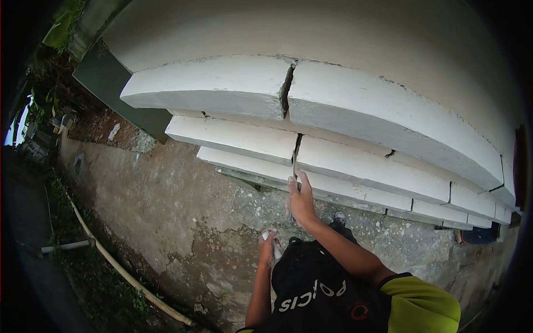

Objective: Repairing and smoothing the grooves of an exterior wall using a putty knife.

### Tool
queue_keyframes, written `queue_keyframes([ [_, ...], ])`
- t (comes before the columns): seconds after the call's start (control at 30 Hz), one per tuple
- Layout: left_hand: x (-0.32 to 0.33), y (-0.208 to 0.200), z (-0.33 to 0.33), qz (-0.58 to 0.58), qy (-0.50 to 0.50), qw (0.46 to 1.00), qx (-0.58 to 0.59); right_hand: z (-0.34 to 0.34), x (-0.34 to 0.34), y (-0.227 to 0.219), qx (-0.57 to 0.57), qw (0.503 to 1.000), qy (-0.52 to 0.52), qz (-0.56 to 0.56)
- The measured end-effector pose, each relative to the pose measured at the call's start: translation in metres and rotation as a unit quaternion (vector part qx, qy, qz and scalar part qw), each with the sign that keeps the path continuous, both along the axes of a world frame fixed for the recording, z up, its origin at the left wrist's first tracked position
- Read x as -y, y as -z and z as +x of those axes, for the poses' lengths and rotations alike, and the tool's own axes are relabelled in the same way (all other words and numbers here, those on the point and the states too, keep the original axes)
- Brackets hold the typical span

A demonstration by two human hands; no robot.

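Note:
My right hand [301,201] is raised to the white ledges on the wall, fingers closed around a thin, flat grey blade [294,166]. The blade stands on edge with its tip at the dark vertical gap [297,145] in the middle ledge [239,136]. Lower and further left, my left hand [267,244] is closed on a white object [277,251] near my body. Its kind cannot be made out, as the fingers cover part of it. White dust or paste marks the fingers of both hands.
Above, the top ledge [388,105] has a wider crack [287,91]; further joints cut the ledges at right. Below lies a rough, stained concrete floor [166,205]. A pale pipe [119,266] and plants run along the left. A dark green panel [114,91] stands at upper left.

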State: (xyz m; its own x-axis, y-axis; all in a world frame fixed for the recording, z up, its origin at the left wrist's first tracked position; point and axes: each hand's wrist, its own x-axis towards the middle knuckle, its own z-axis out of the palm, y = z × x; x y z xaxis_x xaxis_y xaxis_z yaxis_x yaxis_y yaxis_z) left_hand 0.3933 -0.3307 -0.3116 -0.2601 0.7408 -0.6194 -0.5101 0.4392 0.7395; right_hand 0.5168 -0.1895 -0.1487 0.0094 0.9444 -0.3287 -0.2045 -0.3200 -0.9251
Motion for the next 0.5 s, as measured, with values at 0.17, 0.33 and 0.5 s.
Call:
queue_keyframes([
  [0.17,-0.002,0.011,-0.003,-0.002,0.014,1.000,0.004,0.002,-0.005,0.013,0.122,0.988,-0.015,0.092],
  [0.33,-0.016,0.001,-0.007,-0.011,0.056,0.998,0.019,0.013,-0.007,0.002,-0.091,0.996,0.009,0.008],
  [0.5,-0.024,0.008,-0.006,-0.007,0.047,0.999,-0.010,0.007,-0.007,0.001,-0.036,0.999,0.011,0.016],
])
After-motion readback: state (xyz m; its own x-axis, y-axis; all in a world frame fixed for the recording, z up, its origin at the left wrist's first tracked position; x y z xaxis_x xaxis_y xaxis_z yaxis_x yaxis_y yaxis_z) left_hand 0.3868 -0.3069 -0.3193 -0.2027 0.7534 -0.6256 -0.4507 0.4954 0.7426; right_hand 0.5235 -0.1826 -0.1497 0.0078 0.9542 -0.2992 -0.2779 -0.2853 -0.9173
